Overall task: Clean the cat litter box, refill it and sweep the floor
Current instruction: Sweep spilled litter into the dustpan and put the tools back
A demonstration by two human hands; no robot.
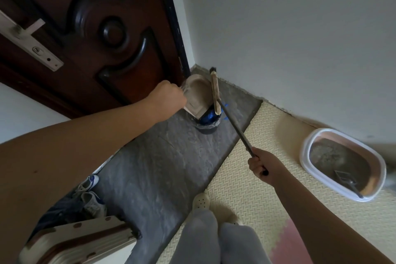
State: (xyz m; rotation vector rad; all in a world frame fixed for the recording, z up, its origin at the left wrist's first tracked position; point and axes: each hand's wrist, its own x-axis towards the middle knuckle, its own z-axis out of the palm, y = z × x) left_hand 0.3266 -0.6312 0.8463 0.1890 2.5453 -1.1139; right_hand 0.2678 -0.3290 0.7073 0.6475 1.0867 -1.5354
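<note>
Two bare hands are at work by the door corner. The left hand (171,94) is clenched round the handle end of a beige dustpan (196,97), which is tipped over a blue bag (209,119) lined with clear plastic on the dark stone floor (162,156). The right hand (262,166) is wrapped tight on the dark handle of a broom (215,90), whose pale wooden head lies along the dustpan's right edge, dark bristles pointing to the far wall (289,28).

No readable writing or brand shows on any of these things.

At the right, on the cream textured mat (246,188), sits the white-rimmed litter box (342,163), holding grey litter and a dark scoop (348,181) at its near end; it lies just beside the wall. The mat's edge runs diagonally from far right to near left, meeting the stone strip. That strip is bare between the bag and the near sneakers (90,191) at the left. The brown door (85,28) closes off the far left side.
</note>
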